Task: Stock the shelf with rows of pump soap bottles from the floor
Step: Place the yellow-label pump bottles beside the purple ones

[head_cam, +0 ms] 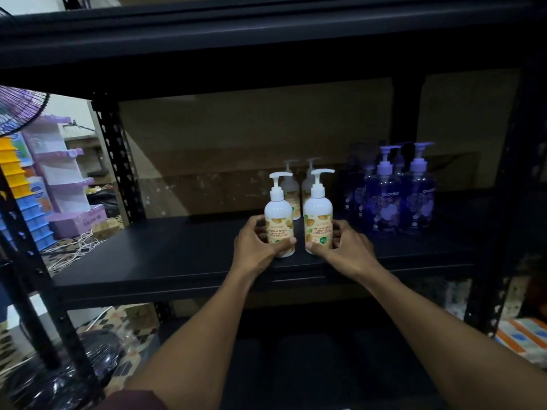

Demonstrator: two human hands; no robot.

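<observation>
Head view:

- The left hand grips the left white hand-wash bottle low on its label. Its thumb crosses the front and its fingers curl round the far side.
- The right hand grips the right white hand-wash bottle the same way, thumb on the front of the label and fingers wrapped behind.
- Both bottles stand upright on the black shelf, near its front edge. They sit just beside each other with a narrow gap between the two thumbs, and both pump spouts point right.
- Beyond the fingertips, two more white pump bottles stand deeper on the same shelf, in line behind the held pair.
- To the right of the right hand's knuckles stands a cluster of purple pump soap bottles, upright and close together, apart from the white ones.
- Far left of the left hand, past the perforated shelf post, are a lilac display stand, a fan, stacked yellow and blue bins, and a white cord on the floor.
</observation>
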